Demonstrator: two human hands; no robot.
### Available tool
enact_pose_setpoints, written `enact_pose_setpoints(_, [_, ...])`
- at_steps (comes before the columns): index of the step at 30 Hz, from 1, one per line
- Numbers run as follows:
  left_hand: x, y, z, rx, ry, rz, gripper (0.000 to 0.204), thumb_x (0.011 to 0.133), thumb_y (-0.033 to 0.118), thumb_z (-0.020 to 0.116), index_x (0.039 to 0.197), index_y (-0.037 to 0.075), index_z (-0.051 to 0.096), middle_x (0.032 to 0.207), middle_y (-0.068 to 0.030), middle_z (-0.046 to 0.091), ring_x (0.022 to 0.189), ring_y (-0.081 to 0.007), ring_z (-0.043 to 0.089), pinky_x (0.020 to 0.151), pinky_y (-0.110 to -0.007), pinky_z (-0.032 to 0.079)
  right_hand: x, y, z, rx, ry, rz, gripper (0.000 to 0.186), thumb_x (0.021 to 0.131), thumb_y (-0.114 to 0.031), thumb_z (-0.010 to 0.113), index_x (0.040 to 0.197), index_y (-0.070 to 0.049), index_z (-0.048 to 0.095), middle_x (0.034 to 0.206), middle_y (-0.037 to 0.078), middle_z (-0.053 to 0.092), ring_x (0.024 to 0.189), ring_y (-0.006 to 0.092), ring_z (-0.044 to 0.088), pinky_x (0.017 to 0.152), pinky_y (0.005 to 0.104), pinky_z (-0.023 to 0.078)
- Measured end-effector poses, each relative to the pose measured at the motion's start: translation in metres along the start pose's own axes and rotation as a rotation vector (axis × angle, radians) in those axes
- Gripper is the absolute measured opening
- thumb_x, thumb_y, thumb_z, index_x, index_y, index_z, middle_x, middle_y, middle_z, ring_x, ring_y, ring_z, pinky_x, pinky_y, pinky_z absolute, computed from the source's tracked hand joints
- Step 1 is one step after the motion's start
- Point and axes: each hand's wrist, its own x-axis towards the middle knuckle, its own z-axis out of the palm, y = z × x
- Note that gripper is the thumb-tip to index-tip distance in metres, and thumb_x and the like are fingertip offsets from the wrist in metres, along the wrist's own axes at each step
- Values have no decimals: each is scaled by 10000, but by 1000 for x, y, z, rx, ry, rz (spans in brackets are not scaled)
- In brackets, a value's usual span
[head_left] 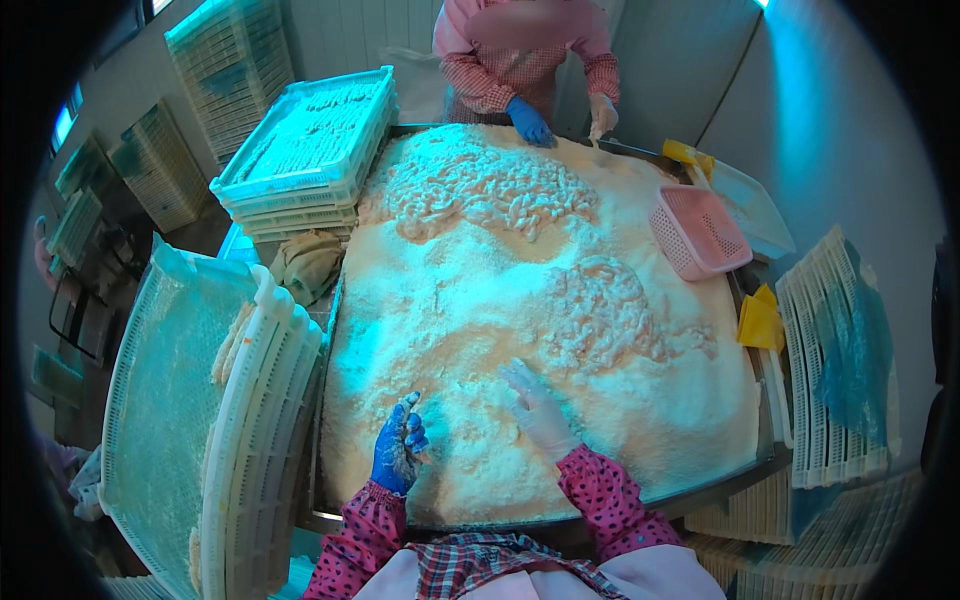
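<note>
left hand (pixel 400 447) wears white-dusted blue | right hand (pixel 541 412) wears white | sleeves (pixel 606 492): bright pink, dark spots | apron (pixel 478 572): red, navy, white plaid | crumb bed (pixel 690 430): pale cream, turquoise-tinted at left | coated strips (pixel 480 188): whitish | perforated basket (pixel 698 228): pink | stacked trays (pixel 262 400): off-white, turquoise-lit | cloth bundle (pixel 308 264): beige | co-worker's sleeves (pixel 480 86): red-white check

Whether left hand (pixel 399 446) holds anything unclear; co-worker (pixel 515 72) cut off above.
</note>
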Motion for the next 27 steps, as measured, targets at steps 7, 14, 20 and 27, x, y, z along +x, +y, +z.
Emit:
enact_pose_setpoints(7, [-11,13,-7,-403,-107,-45,452,979,352,397,1310,44,390,894,-46,573,533,-68,438,456,-175,376,-31,-1,-7,-311,-370,-185,319,790,-75,614,1108,-89,612,1123,97,608,1008,266,595,822,347,495])
enact_pose_setpoints(14, [-3,-7,16,-670,-205,-98,511,967,391,382,1370,80,344,1358,-92,441,1207,-254,464,1004,-439,379,5,24,24,-209,-193,-236,262,774,-68,653,1036,-70,661,1018,101,660,936,212,638,802,288,500])
enact_pose_setpoints(20, [13,-16,40,-389,-245,73,482,979,362,331,1366,76,336,1411,-104,375,1333,-259,302,1099,-458,245,4,-62,23,799,-67,371,300,811,-69,641,1109,-45,645,1028,84,670,909,161,636,819,290,498])
enact_pose_setpoints(27, [8,-17,88,109,-297,286,569,989,338,284,1450,42,130,1505,-116,161,1392,-186,149,1130,-350,112,-24,-108,16,109,68,-461,551,971,-396,245,1326,-27,447,1429,178,335,1335,344,294,1110,440,167])
